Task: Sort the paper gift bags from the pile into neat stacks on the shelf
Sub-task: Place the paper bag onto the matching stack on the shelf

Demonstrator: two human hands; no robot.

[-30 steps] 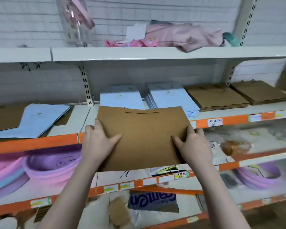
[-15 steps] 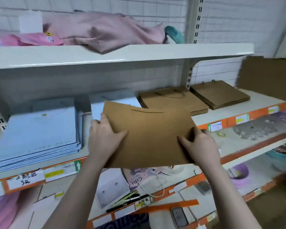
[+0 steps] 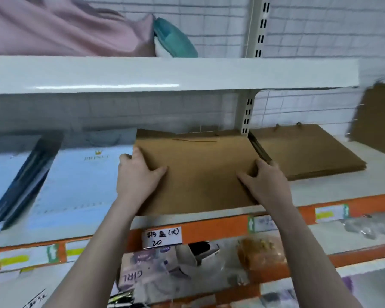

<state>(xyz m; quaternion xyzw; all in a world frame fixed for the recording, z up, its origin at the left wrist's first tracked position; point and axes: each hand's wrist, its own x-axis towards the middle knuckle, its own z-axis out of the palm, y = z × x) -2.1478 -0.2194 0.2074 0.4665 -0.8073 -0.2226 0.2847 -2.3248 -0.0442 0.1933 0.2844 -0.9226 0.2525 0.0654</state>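
Observation:
A flat brown paper gift bag [image 3: 200, 174] lies on top of a brown stack in the middle of the shelf [image 3: 320, 194]. My left hand [image 3: 137, 176] grips its left edge, thumb on top. My right hand [image 3: 265, 183] grips its right edge the same way. A second stack of brown bags [image 3: 307, 152] lies to the right, past the upright. To the left lie light blue bags [image 3: 80, 181] printed with a crown, and further left a blurred blue stack [image 3: 7, 181].
A white upper shelf [image 3: 165, 74] hangs close above, carrying pink cloth [image 3: 65, 27] and a teal item [image 3: 173, 41]. A brown cardboard sheet [image 3: 380, 121] leans at the far right. Orange rail with price labels [image 3: 162, 237] runs below; lower shelves hold mixed goods.
Both hands carried the brown bag rightward and forward from in front of the shelf and lowered it onto the middle brown stack. The view swung right and closer to the shelf.

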